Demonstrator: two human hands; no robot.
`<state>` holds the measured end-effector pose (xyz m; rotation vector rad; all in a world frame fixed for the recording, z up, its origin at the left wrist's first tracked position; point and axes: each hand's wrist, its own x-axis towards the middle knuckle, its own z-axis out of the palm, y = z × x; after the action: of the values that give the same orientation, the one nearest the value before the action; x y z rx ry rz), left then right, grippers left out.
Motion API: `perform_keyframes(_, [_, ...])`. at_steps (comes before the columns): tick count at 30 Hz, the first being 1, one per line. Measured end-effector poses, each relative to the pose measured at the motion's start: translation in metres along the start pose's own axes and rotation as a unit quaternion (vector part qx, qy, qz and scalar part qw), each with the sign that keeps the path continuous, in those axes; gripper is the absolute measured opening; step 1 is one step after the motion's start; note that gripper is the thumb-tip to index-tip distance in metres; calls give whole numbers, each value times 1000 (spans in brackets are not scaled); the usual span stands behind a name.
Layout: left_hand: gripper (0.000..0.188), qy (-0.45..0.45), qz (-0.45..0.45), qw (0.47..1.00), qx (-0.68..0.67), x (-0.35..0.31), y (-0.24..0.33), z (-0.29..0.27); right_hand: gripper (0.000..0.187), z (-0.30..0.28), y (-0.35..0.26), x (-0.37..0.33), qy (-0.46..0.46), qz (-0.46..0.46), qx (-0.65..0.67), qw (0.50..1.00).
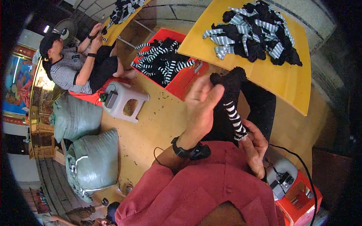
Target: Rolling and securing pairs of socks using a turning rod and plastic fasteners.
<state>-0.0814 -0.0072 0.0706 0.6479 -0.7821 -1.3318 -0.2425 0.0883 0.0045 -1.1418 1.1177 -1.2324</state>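
Observation:
A black knitted piece (232, 88), somewhat glove-like in shape, hangs between my hands with a black-and-white striped end (233, 116) toward me. My left hand (201, 105) is at its black upper part, thumb in front and the fingers partly behind it, slightly blurred. Lower down, my right hand (254, 147) pinches the tip of the striped end between thumb and fingers. Beyond my hands, a pile of similar black and grey-striped knit pieces (260, 32) lies on a yellow tabletop (279, 86).
A red bin (184, 84) holds more striped knit pieces. Left of it stand a grey plastic stool (126, 100) and stuffed green sacks (94, 162). A person (75, 67) sits handling similar pieces at another yellow table. A red stool (298, 199) and black cable (307, 177) are at my right.

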Motion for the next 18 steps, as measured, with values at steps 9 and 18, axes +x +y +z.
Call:
perform_keyframes(9, [24,-29,-76,992,-94,-9,-14,1,43,6,-23,4,-54,80,79,992])
perform_keyframes(18, [18,-41,-166,984,-53,-25,-34,9,35,22,-33,20,33,161,271,948])
